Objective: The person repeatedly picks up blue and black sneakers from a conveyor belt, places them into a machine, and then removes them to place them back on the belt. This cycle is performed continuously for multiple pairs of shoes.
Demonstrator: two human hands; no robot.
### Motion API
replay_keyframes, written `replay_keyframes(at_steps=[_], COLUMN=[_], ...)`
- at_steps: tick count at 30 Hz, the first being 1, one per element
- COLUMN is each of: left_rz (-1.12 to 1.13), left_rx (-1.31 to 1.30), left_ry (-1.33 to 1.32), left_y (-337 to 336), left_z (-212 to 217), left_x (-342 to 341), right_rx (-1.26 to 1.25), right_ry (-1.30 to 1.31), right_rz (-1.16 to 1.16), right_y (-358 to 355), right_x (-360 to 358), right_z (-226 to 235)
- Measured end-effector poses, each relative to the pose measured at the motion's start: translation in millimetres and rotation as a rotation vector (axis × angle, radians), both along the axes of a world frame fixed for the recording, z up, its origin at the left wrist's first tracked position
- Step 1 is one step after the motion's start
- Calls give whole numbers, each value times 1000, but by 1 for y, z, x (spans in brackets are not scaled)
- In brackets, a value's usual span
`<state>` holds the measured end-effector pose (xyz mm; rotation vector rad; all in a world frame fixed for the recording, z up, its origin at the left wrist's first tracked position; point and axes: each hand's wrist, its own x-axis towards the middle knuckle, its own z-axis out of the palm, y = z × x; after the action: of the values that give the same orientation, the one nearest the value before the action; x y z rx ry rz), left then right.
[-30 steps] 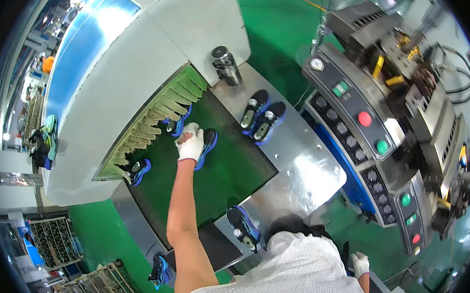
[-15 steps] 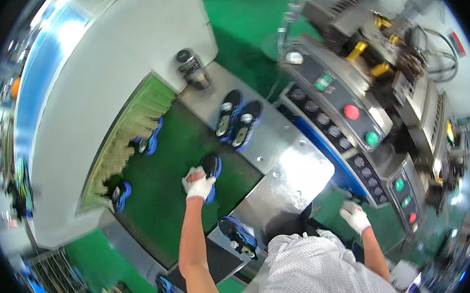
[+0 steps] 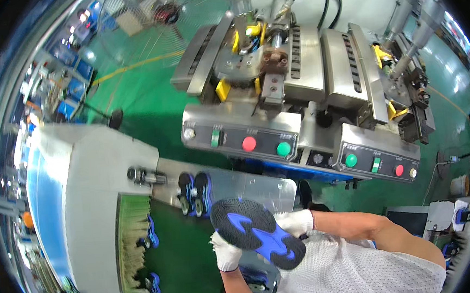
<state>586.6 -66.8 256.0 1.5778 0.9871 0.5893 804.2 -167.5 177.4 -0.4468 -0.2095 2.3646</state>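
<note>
A black and blue sports shoe (image 3: 257, 233) is held up in front of me with its patterned sole toward the view. My left hand (image 3: 226, 254), in a white glove, grips its left side, fingers partly hidden behind the sole. From the right, my gloved right hand (image 3: 296, 222) closes on it near the narrower end, its fingertips also hidden. Below the held shoe, another dark shoe (image 3: 254, 277) is partly covered. Side by side on the steel ledge (image 3: 240, 181) stand a left shoe (image 3: 186, 194) and a right shoe (image 3: 202, 195).
A green belt (image 3: 180, 254) runs from a fringed opening (image 3: 131, 246) in a white housing (image 3: 94, 200); two shoes sit at the fringe. Ahead stands a steel press machine with a button panel (image 3: 240, 138) and a second panel (image 3: 378, 161). A bottle-like container (image 3: 147, 176) lies near the ledge.
My left hand has lifted the shoe off the green belt, and it is now sole toward the view. My right hand has come in from the right onto it. The view has turned right toward the machine.
</note>
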Motion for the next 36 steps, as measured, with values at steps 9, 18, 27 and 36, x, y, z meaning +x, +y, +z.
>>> replay_keyframes(at_steps=[9, 18, 27, 36], left_rz=[-9, -127, -392, -139], left_rx=[-74, 664, 972, 898], left_ry=[-161, 31, 212, 413], left_y=[45, 116, 270, 352], left_z=[36, 68, 21, -76], left_x=[167, 266, 383, 498], right_rx=[175, 474, 258, 31], right_ry=[-187, -32, -166, -202], right_rz=[-622, -1015, -1121, -1073], right_y=[-30, -23, -27, -46], right_x=[166, 243, 231, 246], right_z=[92, 146, 125, 174])
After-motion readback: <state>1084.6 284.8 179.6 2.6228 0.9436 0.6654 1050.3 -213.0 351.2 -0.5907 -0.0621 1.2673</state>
